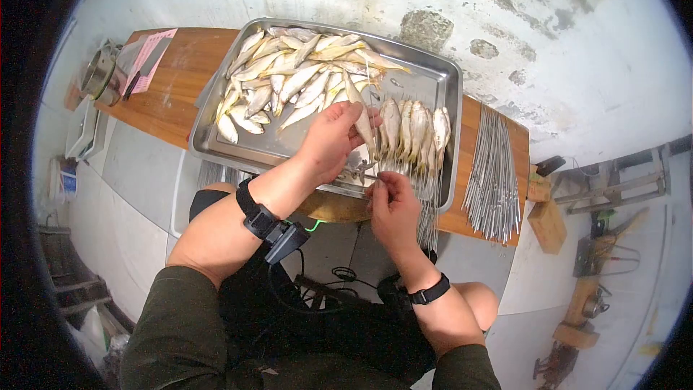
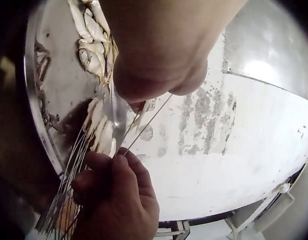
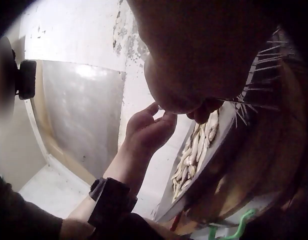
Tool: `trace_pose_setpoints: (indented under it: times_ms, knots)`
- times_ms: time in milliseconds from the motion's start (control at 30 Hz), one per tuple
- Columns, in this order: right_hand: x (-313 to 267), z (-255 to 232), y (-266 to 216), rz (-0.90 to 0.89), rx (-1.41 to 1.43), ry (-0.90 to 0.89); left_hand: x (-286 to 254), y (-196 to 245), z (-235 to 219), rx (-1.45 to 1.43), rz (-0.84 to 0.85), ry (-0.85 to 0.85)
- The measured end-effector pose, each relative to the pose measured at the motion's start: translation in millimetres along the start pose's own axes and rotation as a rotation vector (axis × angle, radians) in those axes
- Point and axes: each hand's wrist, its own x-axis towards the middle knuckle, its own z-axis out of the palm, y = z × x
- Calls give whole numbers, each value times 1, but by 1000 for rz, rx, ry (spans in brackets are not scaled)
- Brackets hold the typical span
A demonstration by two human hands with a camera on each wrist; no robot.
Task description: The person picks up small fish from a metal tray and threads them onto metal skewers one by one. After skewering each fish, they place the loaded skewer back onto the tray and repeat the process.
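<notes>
Over the tray, my left hand (image 1: 334,137) grips a small silvery fish (image 1: 363,124) between thumb and fingers. Just in front and to its right, my right hand (image 1: 395,206) pinches a thin metal skewer (image 2: 153,118), which runs up toward the left hand in the left wrist view. The fish's contact with the skewer is mostly hidden by the fingers. Beside the right hand lies a row of skewered fish (image 1: 411,126), their skewers sticking out over the tray's near rim. A heap of loose fish (image 1: 296,76) fills the tray's far left.
The steel tray (image 1: 451,173) stands on a wooden board (image 1: 191,65) against a stained wall. Many bare skewers (image 1: 494,180) lie on the right. At far left are a knife (image 1: 150,65) on pink paper and a metal pot (image 1: 103,78). Dark cables (image 1: 346,274) hang below.
</notes>
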Motion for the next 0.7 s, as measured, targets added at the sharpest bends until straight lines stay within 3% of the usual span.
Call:
trace_pose_setpoints:
  times_ms: [167, 400, 500, 567, 700]
  knots:
    - [-1, 3, -1, 86, 117, -50, -3, 5, 5, -186, -51, 34]
    - [1, 3, -2, 116, 159, -55, 5, -1, -3, -72, -8, 0]
    - [4, -3, -3, 85, 31, 50, 14, 9, -6, -26, 24, 60]
    - [5, -10, -2, -25, -50, 100, 23, 16, -14, 10, 85, 35]
    - [1, -22, -13, 32, -72, 24, 28, 28, -23, -18, 125, 12]
